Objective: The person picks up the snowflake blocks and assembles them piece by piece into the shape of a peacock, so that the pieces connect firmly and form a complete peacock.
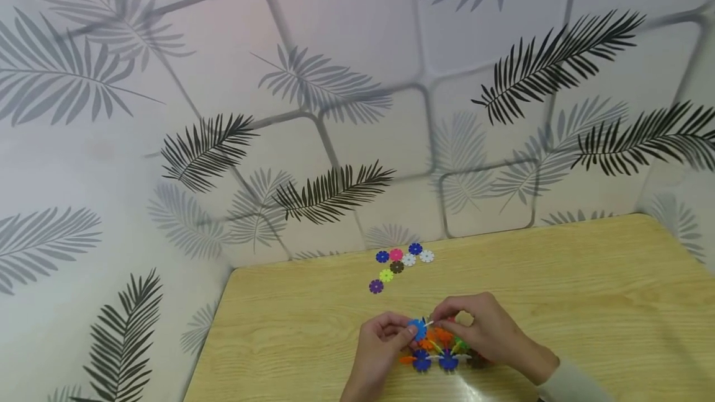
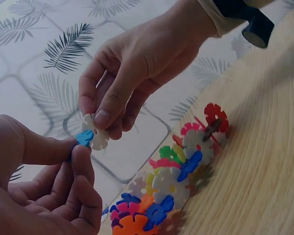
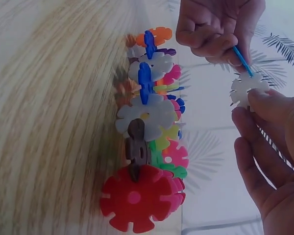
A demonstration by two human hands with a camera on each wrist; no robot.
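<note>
My left hand (image 1: pixel 375 347) pinches a light blue notched plastic disc (image 1: pixel 417 330) between thumb and forefinger. Between the thumb and fingers of my right hand (image 1: pixel 491 330) is a white notched disc (image 3: pixel 239 90). The two discs meet edge to edge at roughly a right angle; how deep their slots sit in each other I cannot tell. Just below both hands, a structure of interlocked discs (image 3: pixel 146 117) stands on the table, in blue, white, orange, green, pink, brown and red. A red disc (image 3: pixel 137 200) forms one end, and an orange disc (image 2: pixel 134 226) the other.
Several loose discs lie flat toward the back of the wooden table (image 1: pixel 290 321), among them a purple disc (image 1: pixel 376 286), a yellow disc (image 1: pixel 386 275) and a pink disc (image 1: pixel 396 254). A leaf-patterned wall (image 1: pixel 357 141) rises behind the table's back edge.
</note>
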